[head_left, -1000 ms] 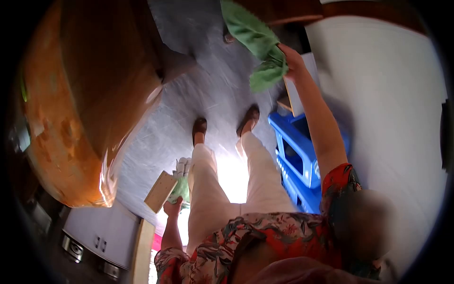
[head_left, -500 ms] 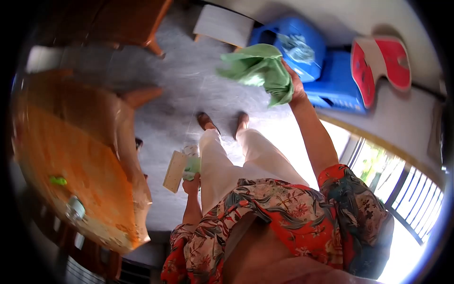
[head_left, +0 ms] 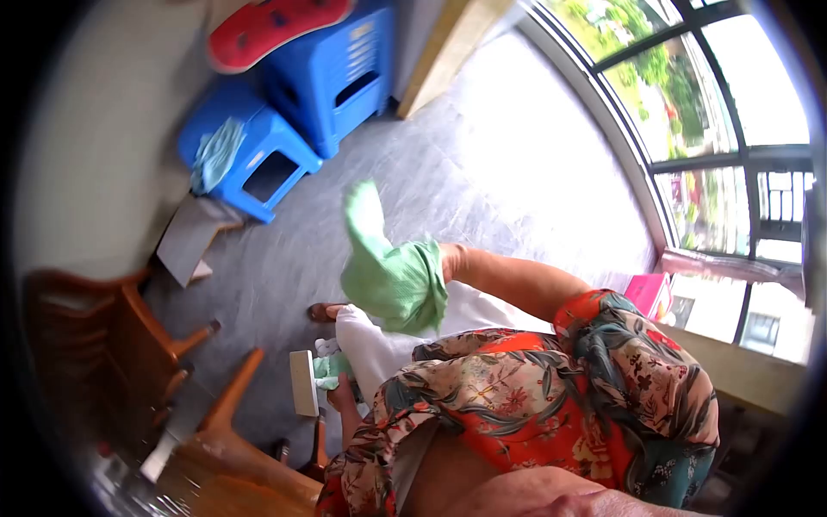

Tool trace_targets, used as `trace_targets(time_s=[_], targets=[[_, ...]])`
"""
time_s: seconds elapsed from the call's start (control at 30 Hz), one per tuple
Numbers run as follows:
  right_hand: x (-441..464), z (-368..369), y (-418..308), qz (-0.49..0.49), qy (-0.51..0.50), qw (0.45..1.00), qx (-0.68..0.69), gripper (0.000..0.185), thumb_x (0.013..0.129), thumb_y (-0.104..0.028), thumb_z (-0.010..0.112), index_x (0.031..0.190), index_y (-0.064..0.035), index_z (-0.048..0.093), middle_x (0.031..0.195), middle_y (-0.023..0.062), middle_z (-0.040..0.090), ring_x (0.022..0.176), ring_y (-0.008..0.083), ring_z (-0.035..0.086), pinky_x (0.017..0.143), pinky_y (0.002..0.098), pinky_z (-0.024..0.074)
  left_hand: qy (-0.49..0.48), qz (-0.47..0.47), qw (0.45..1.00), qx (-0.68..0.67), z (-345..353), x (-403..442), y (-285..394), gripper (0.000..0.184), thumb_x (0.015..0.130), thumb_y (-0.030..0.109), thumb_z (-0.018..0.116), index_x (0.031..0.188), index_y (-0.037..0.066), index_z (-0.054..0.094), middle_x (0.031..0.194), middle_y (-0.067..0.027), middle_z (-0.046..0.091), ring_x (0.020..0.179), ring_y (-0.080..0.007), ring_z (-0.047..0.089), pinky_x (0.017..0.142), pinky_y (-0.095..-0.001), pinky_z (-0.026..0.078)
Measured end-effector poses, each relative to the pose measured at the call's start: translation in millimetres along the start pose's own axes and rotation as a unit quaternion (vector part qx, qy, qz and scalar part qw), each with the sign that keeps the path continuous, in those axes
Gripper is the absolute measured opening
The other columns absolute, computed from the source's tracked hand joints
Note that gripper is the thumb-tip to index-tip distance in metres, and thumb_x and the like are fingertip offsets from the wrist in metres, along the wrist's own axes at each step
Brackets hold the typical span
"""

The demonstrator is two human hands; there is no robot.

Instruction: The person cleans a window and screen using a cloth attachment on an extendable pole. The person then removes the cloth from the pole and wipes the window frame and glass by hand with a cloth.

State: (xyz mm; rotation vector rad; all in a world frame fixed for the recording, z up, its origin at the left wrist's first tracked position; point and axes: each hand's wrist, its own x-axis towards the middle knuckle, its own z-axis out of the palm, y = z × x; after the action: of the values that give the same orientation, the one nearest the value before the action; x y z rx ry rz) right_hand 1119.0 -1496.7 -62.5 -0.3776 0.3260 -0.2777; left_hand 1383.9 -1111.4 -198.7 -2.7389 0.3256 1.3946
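My right hand [head_left: 450,261] grips a light green cloth [head_left: 396,284], which hangs over the fingers and hides most of them. One end of the cloth flares upward, blurred by motion. Low beside my left leg, my left hand [head_left: 342,395] is closed around a second pale green cloth [head_left: 328,370]. Against that cloth stands a flat cream board [head_left: 303,383], seen nearly edge-on; how the fingers hold it is hidden. A small whitish item [head_left: 326,346] shows just above the cloth, too blurred to name.
Two blue plastic stools [head_left: 258,159] stand by the wall, one bearing a light blue cloth [head_left: 219,155], the other a red board [head_left: 276,30]. A low grey stool [head_left: 194,237] is beside them. Brown wooden chairs [head_left: 142,323] stand at left; a large window [head_left: 689,112] fills the right.
My view has turned right, toward the window. My right hand has drawn the green cloth in closer to my body. The left hand still holds its cloth and board low by my leg.
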Motion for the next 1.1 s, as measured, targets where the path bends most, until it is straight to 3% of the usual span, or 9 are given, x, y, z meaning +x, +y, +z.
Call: trace_targets(time_s=[0.13,0.23,0.47,0.53,0.63,0.73,0.77,0.87,1.1], targets=[[-35.1,-7.3,21.9,-0.082,0.087,0.971,-0.206,0.041,0.072,-0.018,0.073,0.106,-0.0018,0.057,0.099,0.0056,0.059,0.089,0.0147,0.054,0.080,0.0311,0.0465,0.023,0.135,0.987,0.089,-48.4,83.0,20.4,0.056,0.062,0.045,0.063,0.095,0.000,0.064,0.097,-0.0201,0.063,0.090,-0.0366,0.058,0.080,-0.0437,0.045],[-65.4,-24.1,27.5,-0.048,0.175,0.854,-0.488,0.044,0.070,-0.018,0.074,0.109,-0.0053,0.057,0.101,0.0043,0.059,0.090,0.0156,0.055,0.081,0.0320,0.0472,0.030,0.046,0.979,0.199,-77.0,120.5,108.4,0.060,0.059,0.048,0.065,0.095,0.001,0.064,0.099,-0.0209,0.062,0.094,-0.0369,0.057,0.082,-0.0436,0.044],[-106.1,-27.7,37.5,-0.091,0.395,0.791,-0.459,0.056,0.069,-0.023,0.074,0.115,-0.0019,0.051,0.095,0.0108,0.059,0.078,0.0155,0.057,0.072,0.0313,0.0476,0.034,0.168,0.944,0.280,-91.8,123.5,257.8,0.076,0.052,0.058,0.066,0.098,-0.003,0.063,0.106,-0.0228,0.058,0.100,-0.0351,0.055,0.087,-0.0407,0.043],[-83.6,11.4,-2.3,-0.010,0.418,0.650,-0.635,0.065,0.067,-0.025,0.074,0.121,-0.0019,0.046,0.091,0.0129,0.057,0.073,0.0153,0.056,0.067,0.0304,0.0474,0.015,0.165,0.943,0.289,-90.3,124.5,295.3,0.082,0.052,0.060,0.066,0.102,-0.004,0.060,0.110,-0.0219,0.057,0.103,-0.0330,0.055,0.088,-0.0391,0.044],[-66.2,73.9,-72.8,0.069,0.409,0.627,-0.659,0.075,0.063,-0.024,0.076,0.125,-0.0024,0.041,0.097,0.0141,0.058,0.070,0.0162,0.054,0.063,0.0306,0.0476,0.032,0.207,0.932,0.294,-55.8,169.0,308.1,0.082,0.051,0.061,0.066,0.102,-0.003,0.061,0.110,-0.0226,0.057,0.104,-0.0320,0.055,0.088,-0.0384,0.044],[-83.7,39.0,-35.6,0.051,0.456,0.749,-0.479,0.073,0.061,-0.019,0.077,0.124,-0.0041,0.045,0.101,0.0112,0.058,0.077,0.0165,0.055,0.069,0.0305,0.0468,-0.020,0.237,0.918,0.318,-30.1,182.8,333.0,0.076,0.051,0.057,0.067,0.098,-0.003,0.063,0.110,-0.0224,0.057,0.102,-0.0320,0.056,0.086,-0.0392,0.045],[-91.1,24.2,-12.3,0.000,0.480,0.835,-0.271,0.072,0.060,-0.018,0.078,0.123,-0.0046,0.046,0.102,0.0103,0.058,0.079,0.0166,0.055,0.071,0.0304,0.0465,-0.027,0.249,0.917,0.310,-31.8,179.9,341.8,0.072,0.052,0.056,0.066,0.098,0.001,0.064,0.111,-0.0206,0.057,0.103,-0.0319,0.055,0.086,-0.0392,0.045],[-103.5,5.0,28.8,-0.083,0.516,0.848,0.088,0.070,0.058,-0.013,0.079,0.121,-0.0063,0.049,0.105,0.0074,0.058,0.085,0.0169,0.056,0.078,0.0303,0.0456,-0.073,0.230,0.909,0.339,-36.6,166.7,369.4,0.069,0.054,0.054,0.065,0.103,0.006,0.063,0.113,-0.0187,0.056,0.105,-0.0321,0.053,0.089,-0.0386,0.043],[-86.2,7.0,33.2,-0.010,0.474,0.823,-0.314,0.059,0.057,-0.005,0.078,0.112,-0.0055,0.056,0.105,0.0012,0.059,0.093,0.0133,0.053,0.083,0.0283,0.0435,-0.105,0.241,0.901,0.344,-38.3,184.4,359.8,0.073,0.055,0.054,0.065,0.110,0.007,0.059,0.117,-0.0187,0.053,0.109,-0.0325,0.050,0.091,-0.0385,0.042]])
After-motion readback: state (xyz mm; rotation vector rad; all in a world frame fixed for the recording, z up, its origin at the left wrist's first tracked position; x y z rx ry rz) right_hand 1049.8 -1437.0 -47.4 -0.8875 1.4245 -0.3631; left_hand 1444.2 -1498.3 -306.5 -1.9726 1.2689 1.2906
